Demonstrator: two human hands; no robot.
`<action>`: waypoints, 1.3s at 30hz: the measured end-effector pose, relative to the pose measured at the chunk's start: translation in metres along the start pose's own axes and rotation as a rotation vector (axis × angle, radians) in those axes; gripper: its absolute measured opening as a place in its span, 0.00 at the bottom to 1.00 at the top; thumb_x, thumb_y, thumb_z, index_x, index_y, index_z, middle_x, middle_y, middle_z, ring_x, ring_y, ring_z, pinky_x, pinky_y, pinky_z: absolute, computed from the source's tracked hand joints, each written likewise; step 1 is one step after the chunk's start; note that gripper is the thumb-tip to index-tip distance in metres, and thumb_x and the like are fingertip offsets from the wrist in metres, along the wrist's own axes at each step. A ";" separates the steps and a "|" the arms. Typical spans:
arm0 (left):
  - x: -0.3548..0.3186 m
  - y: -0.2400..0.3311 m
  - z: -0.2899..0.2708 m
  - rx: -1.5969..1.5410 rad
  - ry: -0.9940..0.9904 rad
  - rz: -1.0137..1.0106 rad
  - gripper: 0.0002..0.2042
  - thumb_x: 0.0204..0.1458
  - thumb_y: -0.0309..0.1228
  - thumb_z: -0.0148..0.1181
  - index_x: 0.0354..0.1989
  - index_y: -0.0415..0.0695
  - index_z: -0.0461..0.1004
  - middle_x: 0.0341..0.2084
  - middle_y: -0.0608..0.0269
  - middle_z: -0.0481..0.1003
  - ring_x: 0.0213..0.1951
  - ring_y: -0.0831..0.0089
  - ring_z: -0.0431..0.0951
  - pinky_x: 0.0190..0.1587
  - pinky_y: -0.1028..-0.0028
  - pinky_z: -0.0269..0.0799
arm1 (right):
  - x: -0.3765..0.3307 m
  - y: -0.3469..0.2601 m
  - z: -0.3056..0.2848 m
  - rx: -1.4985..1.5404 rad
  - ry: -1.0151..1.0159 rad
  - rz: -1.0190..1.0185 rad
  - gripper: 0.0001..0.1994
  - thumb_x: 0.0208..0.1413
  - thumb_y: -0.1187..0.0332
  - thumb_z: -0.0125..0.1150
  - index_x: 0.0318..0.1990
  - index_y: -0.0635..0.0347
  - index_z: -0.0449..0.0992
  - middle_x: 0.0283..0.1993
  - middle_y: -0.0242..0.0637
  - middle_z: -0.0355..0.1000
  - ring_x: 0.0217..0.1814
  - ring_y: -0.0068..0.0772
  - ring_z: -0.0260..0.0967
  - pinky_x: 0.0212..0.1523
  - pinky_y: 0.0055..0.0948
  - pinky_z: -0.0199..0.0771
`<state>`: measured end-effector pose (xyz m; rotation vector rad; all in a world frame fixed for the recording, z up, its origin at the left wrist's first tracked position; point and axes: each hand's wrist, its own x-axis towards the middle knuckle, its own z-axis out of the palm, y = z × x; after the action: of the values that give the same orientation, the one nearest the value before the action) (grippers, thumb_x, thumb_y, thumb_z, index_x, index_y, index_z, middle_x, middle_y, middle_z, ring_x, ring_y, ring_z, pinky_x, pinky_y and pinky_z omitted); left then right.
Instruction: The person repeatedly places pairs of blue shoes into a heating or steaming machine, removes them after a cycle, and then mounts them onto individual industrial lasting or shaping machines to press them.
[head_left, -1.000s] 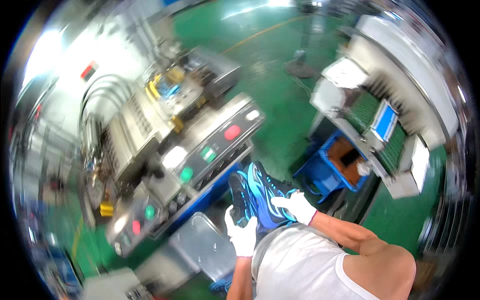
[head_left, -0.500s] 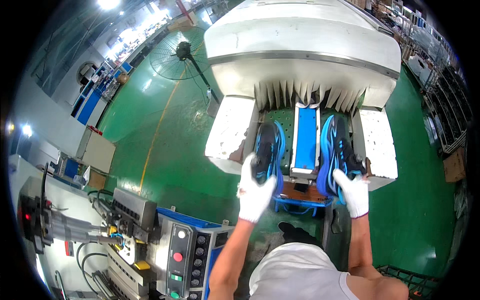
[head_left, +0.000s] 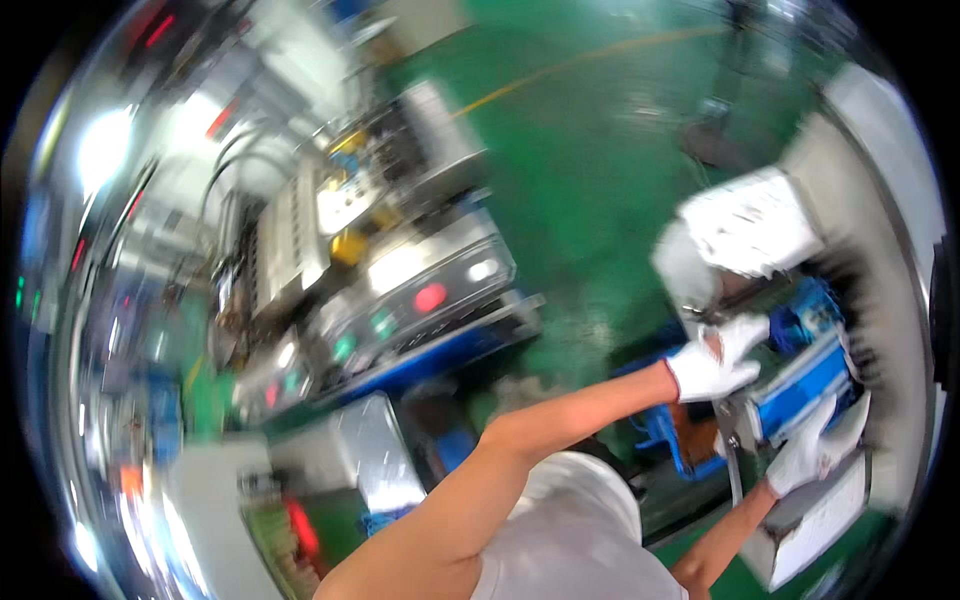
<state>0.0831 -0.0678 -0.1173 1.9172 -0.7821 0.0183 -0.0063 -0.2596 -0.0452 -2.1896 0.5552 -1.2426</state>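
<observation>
My left hand (head_left: 718, 362), in a white glove, is at the near end of the machine's loading bed with its fingers spread. Just past its fingertips lies a blue and black shoe (head_left: 806, 316), blurred, close to the dark bristle-like curtain. My right hand (head_left: 812, 452), also gloved in white, reaches along the other side of the blue centre strip (head_left: 802, 388). Its fingers are stretched out and I see nothing in them. The second shoe cannot be made out.
The machine's white side blocks (head_left: 752, 222) flank the bed. Below it sits a blue-framed stand (head_left: 690, 440). To the left is a press with a control panel (head_left: 430, 298) of coloured buttons. A fan base (head_left: 710, 143) stands on the green floor.
My view has swung strongly to the left, so the machine now sits at the right edge. Both hands have let go of the shoes; one shoe lies farther in by the curtain.
</observation>
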 end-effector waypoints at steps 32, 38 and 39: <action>-1.136 0.082 -0.163 0.930 1.831 -1.694 0.19 0.50 0.19 0.58 0.52 0.45 0.75 0.55 0.52 0.75 0.60 0.49 0.71 0.65 0.53 0.66 | -0.555 -0.334 0.057 -0.157 -2.294 -0.829 0.29 0.58 0.63 0.68 0.62 0.71 0.69 0.60 0.53 0.75 0.64 0.42 0.74 0.64 0.35 0.72; -1.353 0.135 -0.291 0.786 1.512 -2.508 0.16 0.58 0.37 0.54 0.48 0.42 0.79 0.48 0.45 0.80 0.52 0.46 0.77 0.54 0.48 0.72 | -0.483 -0.301 0.094 -0.639 -1.858 -1.317 0.29 0.54 0.59 0.68 0.57 0.75 0.76 0.51 0.54 0.80 0.53 0.44 0.80 0.54 0.37 0.80; -1.383 0.143 -0.306 0.486 1.303 -2.654 0.16 0.57 0.38 0.54 0.48 0.42 0.79 0.48 0.45 0.79 0.53 0.46 0.77 0.54 0.48 0.72 | -0.494 -0.321 0.067 -0.765 -1.877 -0.929 0.28 0.54 0.59 0.67 0.56 0.72 0.76 0.48 0.50 0.81 0.48 0.43 0.80 0.52 0.36 0.81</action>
<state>-0.9854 0.8488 -0.3300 1.2870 2.7385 -0.1588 -0.1621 0.2959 -0.1827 -3.0272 -0.9775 1.2930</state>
